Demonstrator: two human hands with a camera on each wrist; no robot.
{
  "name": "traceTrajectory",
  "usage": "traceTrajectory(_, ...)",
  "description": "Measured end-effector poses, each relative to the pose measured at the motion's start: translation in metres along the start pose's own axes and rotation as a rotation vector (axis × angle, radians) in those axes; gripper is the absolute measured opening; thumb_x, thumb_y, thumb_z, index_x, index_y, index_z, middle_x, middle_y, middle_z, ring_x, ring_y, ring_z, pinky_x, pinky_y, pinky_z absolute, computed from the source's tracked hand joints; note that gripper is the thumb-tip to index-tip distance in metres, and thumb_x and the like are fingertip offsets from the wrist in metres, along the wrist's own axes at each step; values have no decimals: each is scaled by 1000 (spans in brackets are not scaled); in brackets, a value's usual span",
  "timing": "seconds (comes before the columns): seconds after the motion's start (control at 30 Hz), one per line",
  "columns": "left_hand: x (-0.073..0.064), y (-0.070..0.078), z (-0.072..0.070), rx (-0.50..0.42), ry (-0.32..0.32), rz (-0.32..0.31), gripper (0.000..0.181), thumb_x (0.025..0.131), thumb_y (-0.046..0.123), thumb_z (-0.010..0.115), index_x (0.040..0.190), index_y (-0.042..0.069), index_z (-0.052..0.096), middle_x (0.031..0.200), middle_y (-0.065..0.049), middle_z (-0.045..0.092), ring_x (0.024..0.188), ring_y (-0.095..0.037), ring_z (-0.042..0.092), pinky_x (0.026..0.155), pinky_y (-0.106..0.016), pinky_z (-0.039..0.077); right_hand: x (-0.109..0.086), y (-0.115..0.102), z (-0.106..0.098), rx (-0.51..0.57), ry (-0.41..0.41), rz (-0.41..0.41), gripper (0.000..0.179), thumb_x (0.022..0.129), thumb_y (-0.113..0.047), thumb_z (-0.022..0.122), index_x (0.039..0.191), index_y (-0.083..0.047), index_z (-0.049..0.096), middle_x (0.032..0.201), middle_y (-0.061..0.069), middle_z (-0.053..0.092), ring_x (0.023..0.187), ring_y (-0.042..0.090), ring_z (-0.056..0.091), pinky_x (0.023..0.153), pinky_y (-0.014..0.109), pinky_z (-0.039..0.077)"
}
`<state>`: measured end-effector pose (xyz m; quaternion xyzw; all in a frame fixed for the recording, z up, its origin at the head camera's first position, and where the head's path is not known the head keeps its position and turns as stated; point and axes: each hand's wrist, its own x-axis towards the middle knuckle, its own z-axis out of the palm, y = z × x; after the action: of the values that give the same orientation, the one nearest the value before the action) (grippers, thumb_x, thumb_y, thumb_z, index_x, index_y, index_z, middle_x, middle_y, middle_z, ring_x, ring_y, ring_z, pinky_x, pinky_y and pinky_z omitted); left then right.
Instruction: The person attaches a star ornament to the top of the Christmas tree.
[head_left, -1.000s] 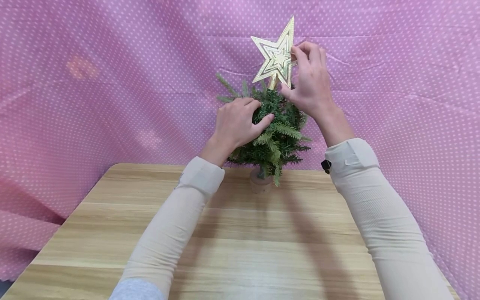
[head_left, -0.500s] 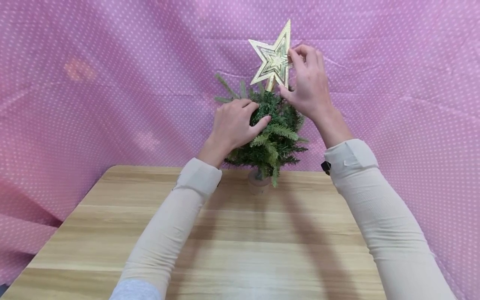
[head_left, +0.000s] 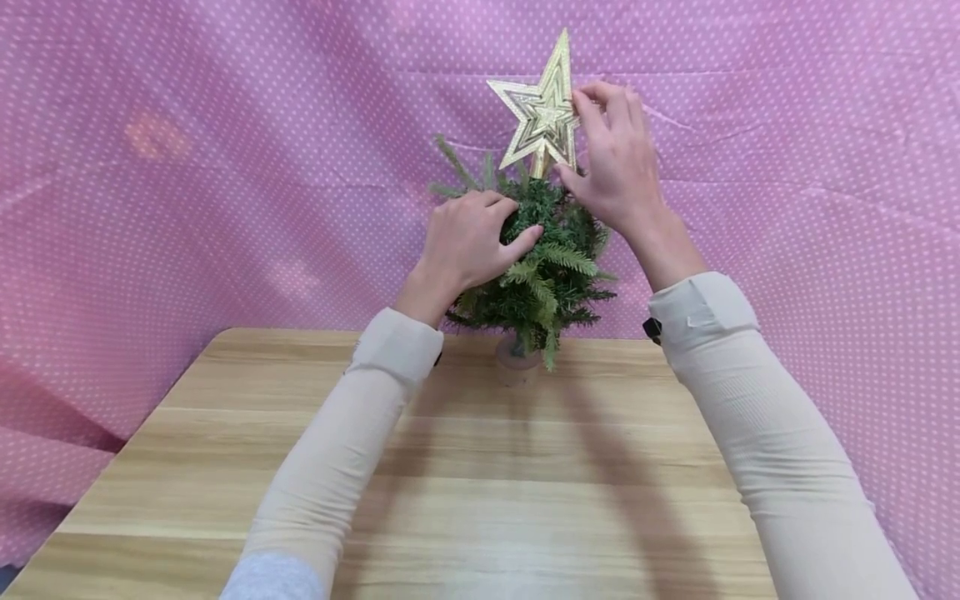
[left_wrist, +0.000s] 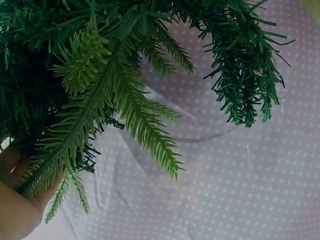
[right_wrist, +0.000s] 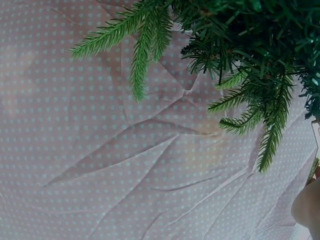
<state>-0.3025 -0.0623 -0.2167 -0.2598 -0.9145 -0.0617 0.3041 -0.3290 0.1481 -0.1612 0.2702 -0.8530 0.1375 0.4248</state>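
A small green Christmas tree [head_left: 558, 287] in a pale pot [head_left: 517, 368] stands at the far side of the table. A gold star topper [head_left: 546, 118] sits at its tip, its stem meeting the upper branches. With my right hand [head_left: 618, 162] I pinch the star's right side, fingers above and thumb near a lower point. My left hand [head_left: 467, 240] grips the upper left of the tree, thumb in front; the branches hide some fingertips. In the left wrist view, needles [left_wrist: 85, 105] cover part of that hand. Only a sliver of my right hand [right_wrist: 307, 207] enters the right wrist view.
The wooden table [head_left: 495, 500] reaches toward me, its back edge close behind the pot. A pink dotted cloth [head_left: 300, 167] hangs behind and along both sides. Side branches [right_wrist: 145, 40] stick out around the tree.
The star has tilted a little leftward and stands more upright, with my right hand following it slightly left. My left hand has kept its hold on the tree.
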Motion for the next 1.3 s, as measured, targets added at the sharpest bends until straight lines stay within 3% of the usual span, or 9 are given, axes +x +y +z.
traceTrajectory(0.43, -1, -1, -6, -17, -13, -26, 64, 98, 65, 46, 134, 16, 67, 136, -7, 65, 123, -29, 61, 89, -48, 56, -7, 5, -4, 23, 41, -29, 78, 83, -18, 85, 146, 6, 45, 148, 20, 43, 139, 31, 35, 121, 30, 19)
traceTrajectory(0.73, -4, -7, -13, -28, 52, -28, 63, 97, 63, 50, 130, 13, 69, 133, -8, 66, 123, -29, 61, 92, -47, 55, -8, 8, -7, 70, 107, -55, 75, 82, -18, 85, 144, 4, 49, 145, 19, 46, 136, 32, 39, 120, 34, 23)
traceTrajectory(0.97, -7, -10, -15, -50, 63, -36, 59, 98, 60, 51, 128, 14, 70, 133, -8, 66, 125, -28, 59, 95, -48, 54, -14, 12, -13, 69, 84, -20, 73, 84, -19, 82, 145, 3, 48, 147, 18, 45, 138, 30, 37, 120, 31, 20)
traceTrajectory(1.3, -14, -14, -19, -66, 92, -49, 57, 98, 60, 51, 126, 15, 71, 132, -6, 67, 125, -28, 59, 95, -50, 53, -29, 18, -17, 73, 78, 7, 64, 89, -21, 76, 142, 3, 51, 145, 20, 47, 135, 32, 40, 118, 35, 26)
